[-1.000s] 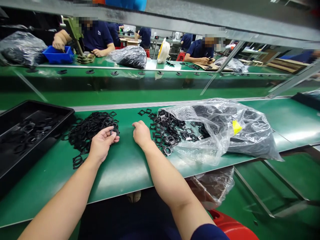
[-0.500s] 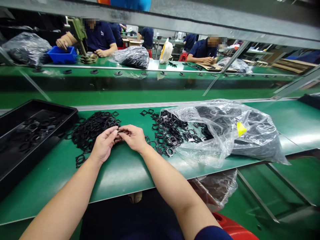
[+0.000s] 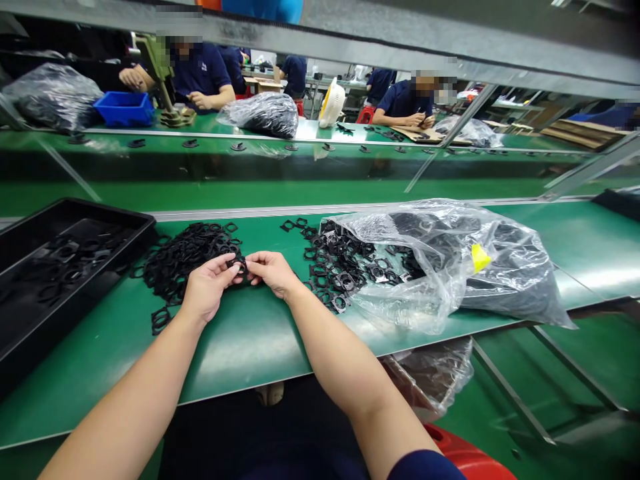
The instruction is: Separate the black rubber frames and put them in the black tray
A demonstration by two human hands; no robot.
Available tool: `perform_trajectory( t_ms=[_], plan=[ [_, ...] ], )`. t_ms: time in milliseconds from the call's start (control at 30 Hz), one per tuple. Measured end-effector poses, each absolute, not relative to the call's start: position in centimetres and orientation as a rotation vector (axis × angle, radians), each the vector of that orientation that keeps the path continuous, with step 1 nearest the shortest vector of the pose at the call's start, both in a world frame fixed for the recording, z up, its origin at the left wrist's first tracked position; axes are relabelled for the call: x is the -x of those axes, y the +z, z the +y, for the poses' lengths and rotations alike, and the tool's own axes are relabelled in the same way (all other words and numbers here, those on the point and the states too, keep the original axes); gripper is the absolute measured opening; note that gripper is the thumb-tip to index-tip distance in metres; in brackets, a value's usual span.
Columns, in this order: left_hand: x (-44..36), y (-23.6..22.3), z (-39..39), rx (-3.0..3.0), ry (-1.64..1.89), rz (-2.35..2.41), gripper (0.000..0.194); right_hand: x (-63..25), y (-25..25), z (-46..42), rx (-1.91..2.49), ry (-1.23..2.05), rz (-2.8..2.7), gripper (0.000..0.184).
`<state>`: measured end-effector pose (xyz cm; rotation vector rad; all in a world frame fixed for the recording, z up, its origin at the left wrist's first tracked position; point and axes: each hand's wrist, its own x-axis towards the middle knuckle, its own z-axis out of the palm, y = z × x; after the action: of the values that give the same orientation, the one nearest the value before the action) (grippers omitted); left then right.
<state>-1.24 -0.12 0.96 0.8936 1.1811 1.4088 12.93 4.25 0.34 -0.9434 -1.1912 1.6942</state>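
My left hand (image 3: 204,291) and my right hand (image 3: 271,271) meet over the green table (image 3: 240,347), fingertips pinched together on one small black ring part (image 3: 241,267). Just left of my hands lies a heap of black ring parts (image 3: 185,257). To the right lies a second heap of black square-framed parts (image 3: 336,265), spilling from a clear plastic bag (image 3: 450,260) full of the same parts.
A black tray (image 3: 60,260) with a few black parts sits at the left edge. Beyond a green conveyor (image 3: 280,187), other people in dark blue shirts work at a far bench with a blue bin (image 3: 125,109) and plastic bags. A red stool (image 3: 465,457) stands below right.
My right hand moved left from the table to meet my left hand, and both now pinch the same black ring part. The view shifted slightly.
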Motion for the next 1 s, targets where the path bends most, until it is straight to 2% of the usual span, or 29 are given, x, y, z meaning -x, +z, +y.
perform_trajectory(
  t_ms=[233,500,733,1000],
  plan=[
    [1.84,0.68,0.34,-0.878,1.535,1.243,0.052,-12.77,0.55,4.33,0.893,1.663,-1.08,0.032],
    [1.93,0.76,0.43,-0.874,1.52,1.312,0.043,-12.95,0.57,4.11,0.844,1.794,-1.075,0.037],
    [2.0,0.66,0.65,-0.832,1.541,1.3,0.046,-12.85,0.89,4.08,0.831,1.802,-1.146,0.029],
    [2.05,0.72,0.37,-0.911,1.66,1.379,0.039,-12.54,0.05,4.31,1.022,1.562,-1.339,0.008]
  ],
)
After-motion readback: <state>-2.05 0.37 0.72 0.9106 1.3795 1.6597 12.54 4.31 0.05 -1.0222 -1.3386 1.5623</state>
